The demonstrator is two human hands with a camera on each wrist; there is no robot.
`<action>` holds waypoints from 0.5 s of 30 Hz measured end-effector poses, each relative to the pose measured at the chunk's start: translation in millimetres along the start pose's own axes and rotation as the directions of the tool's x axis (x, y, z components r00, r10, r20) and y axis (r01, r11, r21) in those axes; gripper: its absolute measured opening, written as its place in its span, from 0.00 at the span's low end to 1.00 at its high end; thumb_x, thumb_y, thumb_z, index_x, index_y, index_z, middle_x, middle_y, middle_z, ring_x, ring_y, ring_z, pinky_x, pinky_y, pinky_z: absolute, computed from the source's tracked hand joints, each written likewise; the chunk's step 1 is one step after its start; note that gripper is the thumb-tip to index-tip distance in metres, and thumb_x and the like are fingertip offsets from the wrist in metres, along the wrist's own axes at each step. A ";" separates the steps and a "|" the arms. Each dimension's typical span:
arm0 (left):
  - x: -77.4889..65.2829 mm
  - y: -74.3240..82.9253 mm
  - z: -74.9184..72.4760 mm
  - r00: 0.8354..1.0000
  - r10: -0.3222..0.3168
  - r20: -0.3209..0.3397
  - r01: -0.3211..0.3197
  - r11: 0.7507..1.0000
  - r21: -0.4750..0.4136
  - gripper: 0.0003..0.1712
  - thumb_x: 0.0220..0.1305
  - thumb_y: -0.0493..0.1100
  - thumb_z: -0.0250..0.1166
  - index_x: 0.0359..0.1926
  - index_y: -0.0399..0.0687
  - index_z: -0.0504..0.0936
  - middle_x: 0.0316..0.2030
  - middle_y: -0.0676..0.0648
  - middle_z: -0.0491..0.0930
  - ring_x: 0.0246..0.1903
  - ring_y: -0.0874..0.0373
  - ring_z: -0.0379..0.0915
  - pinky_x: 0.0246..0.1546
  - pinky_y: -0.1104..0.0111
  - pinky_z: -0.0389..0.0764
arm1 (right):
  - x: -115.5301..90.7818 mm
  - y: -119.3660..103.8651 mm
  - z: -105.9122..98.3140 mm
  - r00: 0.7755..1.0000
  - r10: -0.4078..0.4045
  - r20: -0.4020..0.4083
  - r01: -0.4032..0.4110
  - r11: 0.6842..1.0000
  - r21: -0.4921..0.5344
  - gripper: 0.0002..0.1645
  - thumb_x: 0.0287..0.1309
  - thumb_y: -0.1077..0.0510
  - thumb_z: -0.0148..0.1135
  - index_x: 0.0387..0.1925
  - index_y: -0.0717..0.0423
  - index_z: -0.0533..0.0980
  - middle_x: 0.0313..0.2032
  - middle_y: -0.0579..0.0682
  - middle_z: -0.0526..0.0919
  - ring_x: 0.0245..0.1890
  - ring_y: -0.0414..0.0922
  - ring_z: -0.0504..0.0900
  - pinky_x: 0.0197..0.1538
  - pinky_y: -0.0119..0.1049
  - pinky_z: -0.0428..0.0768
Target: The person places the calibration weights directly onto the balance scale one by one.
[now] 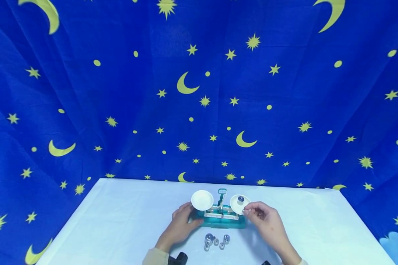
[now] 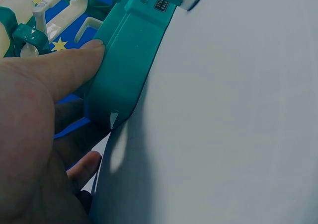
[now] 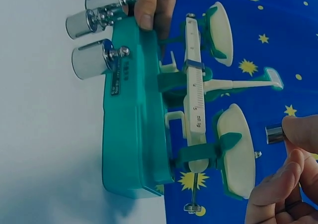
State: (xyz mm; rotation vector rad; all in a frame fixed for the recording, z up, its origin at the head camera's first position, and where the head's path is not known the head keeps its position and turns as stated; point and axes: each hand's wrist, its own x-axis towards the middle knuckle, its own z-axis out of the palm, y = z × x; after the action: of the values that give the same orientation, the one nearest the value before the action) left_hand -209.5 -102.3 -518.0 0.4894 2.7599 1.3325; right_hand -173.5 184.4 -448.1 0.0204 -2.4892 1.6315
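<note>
A green balance scale (image 1: 223, 223) with two white pans stands on the table. My left hand (image 1: 182, 224) holds the left end of its base, and the thumb (image 2: 92, 52) lies against the green side in the left wrist view. The left pan (image 1: 202, 200) has nothing on it. On the right pan (image 1: 236, 209) sits a silver weight (image 1: 240, 199). By that pan's rim, my right hand (image 1: 266, 222) pinches a small metal weight (image 3: 274, 133) between thumb and finger. In the right wrist view it is apart from the pan.
Several knobbed metal weights (image 1: 209, 238) stand on the white table (image 1: 119, 217) in front of the scale. A blue curtain (image 1: 212, 117) with yellow moons and stars hangs behind the table. Dark objects (image 1: 178, 258) show at the bottom edge near the wrists.
</note>
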 end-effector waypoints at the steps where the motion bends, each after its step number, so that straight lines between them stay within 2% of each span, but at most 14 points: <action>1: 0.2 0.0 -0.1 1.000 -0.004 0.001 0.004 1.000 -0.001 0.42 0.65 0.57 0.66 0.70 0.35 0.68 0.68 0.37 0.70 0.72 0.38 0.56 0.70 0.35 0.46 | 0.9 -0.1 0.1 1.000 -0.001 -0.005 0.001 1.000 -0.011 0.04 0.59 0.61 0.71 0.37 0.55 0.84 0.31 0.48 0.80 0.33 0.41 0.77 0.38 0.30 0.79; 8: 0.2 -0.5 0.4 1.000 -0.002 0.002 0.002 1.000 0.000 0.42 0.65 0.57 0.66 0.70 0.35 0.68 0.68 0.37 0.71 0.72 0.38 0.56 0.70 0.35 0.46 | 5.3 0.7 2.1 1.000 0.003 -0.028 -0.005 0.998 -0.060 0.04 0.59 0.61 0.71 0.37 0.55 0.84 0.31 0.48 0.80 0.33 0.41 0.77 0.37 0.29 0.78; 15: -0.4 -0.3 0.5 1.000 0.003 -0.002 -0.003 1.000 -0.008 0.42 0.65 0.57 0.67 0.70 0.35 0.68 0.68 0.37 0.71 0.72 0.38 0.56 0.69 0.35 0.46 | 9.0 5.8 1.5 0.997 -0.052 -0.049 0.048 0.996 -0.074 0.04 0.57 0.63 0.71 0.35 0.55 0.84 0.28 0.47 0.80 0.30 0.41 0.76 0.35 0.29 0.77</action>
State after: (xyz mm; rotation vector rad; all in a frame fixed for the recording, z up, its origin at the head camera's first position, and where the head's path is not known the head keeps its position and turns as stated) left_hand -209.1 -102.2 -518.5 0.4928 2.7553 1.3451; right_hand -183.1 186.0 -452.8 0.0323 -2.4871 1.5027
